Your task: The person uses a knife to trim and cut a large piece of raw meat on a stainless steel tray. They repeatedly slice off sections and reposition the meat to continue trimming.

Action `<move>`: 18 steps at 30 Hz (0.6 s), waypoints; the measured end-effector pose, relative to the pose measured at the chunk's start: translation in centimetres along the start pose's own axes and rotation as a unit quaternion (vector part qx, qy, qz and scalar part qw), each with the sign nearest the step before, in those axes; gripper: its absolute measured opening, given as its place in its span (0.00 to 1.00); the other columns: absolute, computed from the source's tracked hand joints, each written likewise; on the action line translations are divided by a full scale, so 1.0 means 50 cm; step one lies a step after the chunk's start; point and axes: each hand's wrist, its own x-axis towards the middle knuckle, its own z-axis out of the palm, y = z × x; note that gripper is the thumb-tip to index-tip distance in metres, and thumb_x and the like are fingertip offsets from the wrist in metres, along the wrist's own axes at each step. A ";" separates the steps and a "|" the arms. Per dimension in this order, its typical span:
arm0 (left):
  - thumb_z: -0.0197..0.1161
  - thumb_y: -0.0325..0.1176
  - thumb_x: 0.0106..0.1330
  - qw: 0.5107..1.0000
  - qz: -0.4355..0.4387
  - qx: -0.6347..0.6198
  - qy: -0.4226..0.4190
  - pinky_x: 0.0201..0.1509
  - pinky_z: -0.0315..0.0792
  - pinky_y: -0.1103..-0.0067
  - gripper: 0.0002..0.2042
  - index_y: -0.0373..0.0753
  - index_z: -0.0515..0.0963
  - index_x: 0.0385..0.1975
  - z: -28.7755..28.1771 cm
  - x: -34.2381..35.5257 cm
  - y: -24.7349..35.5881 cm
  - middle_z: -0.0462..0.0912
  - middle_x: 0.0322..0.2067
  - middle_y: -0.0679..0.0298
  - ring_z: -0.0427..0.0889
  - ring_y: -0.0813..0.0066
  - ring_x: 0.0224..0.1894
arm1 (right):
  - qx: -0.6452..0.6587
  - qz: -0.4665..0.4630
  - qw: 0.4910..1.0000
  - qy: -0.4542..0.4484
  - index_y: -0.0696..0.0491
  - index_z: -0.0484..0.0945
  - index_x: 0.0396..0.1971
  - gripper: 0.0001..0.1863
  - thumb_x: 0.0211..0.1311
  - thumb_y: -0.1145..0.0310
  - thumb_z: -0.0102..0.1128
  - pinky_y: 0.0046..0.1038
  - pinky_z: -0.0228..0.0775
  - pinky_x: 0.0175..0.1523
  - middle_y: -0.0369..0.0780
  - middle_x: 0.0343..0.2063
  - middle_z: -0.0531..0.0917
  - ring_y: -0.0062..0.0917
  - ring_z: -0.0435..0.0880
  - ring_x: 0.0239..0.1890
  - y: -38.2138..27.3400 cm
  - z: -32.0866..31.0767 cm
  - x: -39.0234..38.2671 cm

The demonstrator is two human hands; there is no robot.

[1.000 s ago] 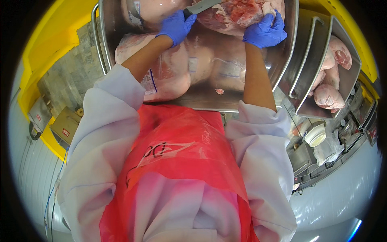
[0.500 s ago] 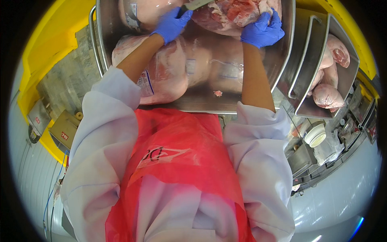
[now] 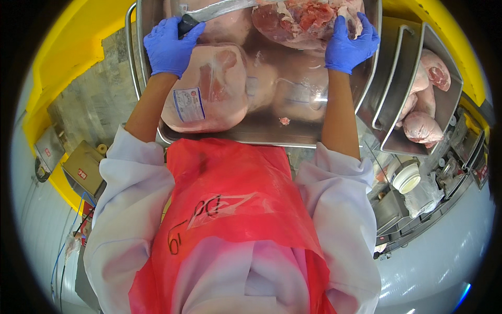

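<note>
My left hand (image 3: 170, 47), in a blue glove, is closed on the black handle of a knife (image 3: 186, 25); its long blade (image 3: 225, 9) stretches rightward to a large raw meat piece (image 3: 285, 23) at the top, with ragged red flesh exposed. My gloved right hand (image 3: 350, 48) grips that piece's right end. Below the knife, a plastic-wrapped cut with a label (image 3: 219, 89) lies in the large steel bin (image 3: 282, 137). More wrapped cuts (image 3: 298, 94) sit lower in it, beside and behind this one.
At the right, a smaller steel bin (image 3: 397, 138) with a bar handle holds several raw cuts (image 3: 423, 123). Yellow structures (image 3: 42, 78) stand on both sides. Lower right are a white round container (image 3: 405, 178) and clutter; at the left, a khaki box (image 3: 81, 167).
My left hand has moved left and down with the knife, whose blade now lies flatter across the top. My right hand has shifted slightly right and down, staying on the meat.
</note>
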 end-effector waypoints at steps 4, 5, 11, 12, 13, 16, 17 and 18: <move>0.73 0.54 0.61 0.996 -0.067 -0.067 0.004 0.45 0.75 0.62 0.23 0.36 0.83 0.39 -0.010 -0.046 -0.021 0.86 0.33 0.55 0.85 0.54 0.37 | -0.119 -0.186 0.961 -0.167 0.47 0.88 0.46 0.17 0.59 0.58 0.69 0.38 0.73 0.56 0.44 0.44 0.86 0.41 0.82 0.48 -0.080 -0.051 0.076; 0.73 0.54 0.62 0.997 -0.073 -0.039 -0.009 0.45 0.76 0.62 0.24 0.37 0.83 0.40 -0.014 -0.056 -0.030 0.86 0.34 0.54 0.85 0.54 0.37 | -0.090 -0.187 0.953 -0.220 0.49 0.87 0.47 0.18 0.59 0.60 0.66 0.39 0.73 0.55 0.45 0.43 0.86 0.42 0.81 0.46 -0.098 -0.051 0.098; 0.70 0.58 0.62 0.988 -0.133 -0.076 -0.005 0.46 0.76 0.62 0.25 0.38 0.83 0.38 -0.026 -0.092 -0.033 0.85 0.34 0.56 0.84 0.53 0.38 | -0.047 -0.183 0.878 -0.440 0.55 0.85 0.45 0.17 0.60 0.62 0.62 0.40 0.73 0.60 0.50 0.48 0.85 0.49 0.81 0.51 -0.130 -0.048 0.185; 0.70 0.58 0.62 0.988 -0.137 -0.072 -0.006 0.45 0.76 0.62 0.25 0.37 0.83 0.38 -0.027 -0.097 -0.036 0.85 0.34 0.56 0.84 0.53 0.38 | -0.058 -0.232 0.861 -0.449 0.55 0.85 0.44 0.16 0.61 0.63 0.61 0.41 0.73 0.59 0.50 0.47 0.86 0.48 0.81 0.50 -0.128 -0.034 0.191; 0.70 0.59 0.62 0.985 -0.150 -0.086 -0.012 0.46 0.76 0.62 0.26 0.37 0.83 0.38 -0.026 -0.103 -0.039 0.85 0.34 0.55 0.85 0.53 0.38 | -0.073 -0.276 0.842 -0.458 0.56 0.85 0.43 0.15 0.61 0.63 0.60 0.41 0.73 0.59 0.49 0.46 0.86 0.48 0.82 0.50 -0.112 -0.019 0.192; 0.70 0.59 0.62 0.980 -0.168 -0.106 -0.019 0.46 0.77 0.63 0.27 0.36 0.83 0.40 -0.024 -0.123 -0.050 0.86 0.35 0.55 0.85 0.53 0.39 | -0.152 -0.345 0.764 -0.523 0.54 0.85 0.39 0.12 0.63 0.65 0.56 0.43 0.75 0.56 0.47 0.44 0.87 0.45 0.83 0.49 -0.099 0.020 0.219; 0.70 0.59 0.62 0.982 -0.157 -0.100 -0.007 0.47 0.77 0.63 0.28 0.36 0.83 0.41 -0.017 -0.128 -0.053 0.86 0.36 0.54 0.85 0.53 0.40 | -0.158 -0.408 0.721 -0.537 0.53 0.86 0.39 0.13 0.63 0.65 0.56 0.43 0.75 0.55 0.46 0.43 0.87 0.45 0.84 0.48 -0.086 0.026 0.240; 0.70 0.59 0.62 0.985 -0.145 -0.095 0.005 0.47 0.77 0.63 0.28 0.35 0.83 0.42 -0.012 -0.133 -0.058 0.86 0.36 0.54 0.85 0.53 0.40 | -0.164 -0.466 0.676 -0.547 0.52 0.86 0.39 0.13 0.63 0.64 0.55 0.44 0.76 0.54 0.46 0.42 0.87 0.45 0.84 0.48 -0.090 0.029 0.256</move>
